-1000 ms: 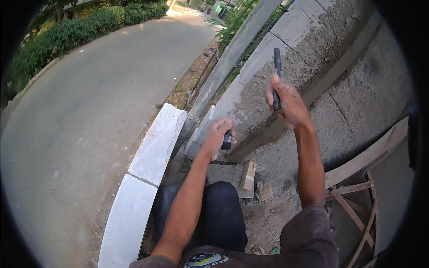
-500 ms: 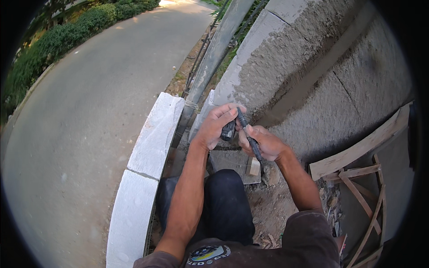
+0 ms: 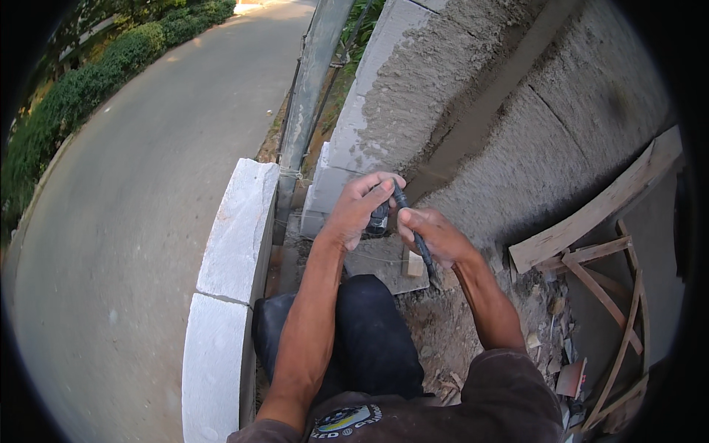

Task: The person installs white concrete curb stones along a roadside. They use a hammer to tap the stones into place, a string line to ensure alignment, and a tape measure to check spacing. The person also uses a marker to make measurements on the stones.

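Note:
In front of my knees, both hands are close together. My left hand (image 3: 363,208) is closed around a small black object with a rounded body (image 3: 377,220), and its fingertips touch the upper end of a slim dark rod-shaped tool (image 3: 420,242). What the black object is cannot be made out. My right hand (image 3: 437,235) grips the middle of the rod-shaped tool, with its thumb along the shaft. The tool slants down to the right, and its lower end shows below my right hand.
White blocks (image 3: 216,356) form a low wall on my left, beside a road (image 3: 140,184). A metal pole (image 3: 309,96) rises ahead. A mortar-smeared block wall (image 3: 473,111) fills the right. A plank (image 3: 591,210) and wooden frame (image 3: 607,310) lie at right, near rubble (image 3: 473,325).
The pole and the mortared wall have shifted left in the picture. Both hands keep their grip in almost the same place, with my right hand slightly farther from my left.

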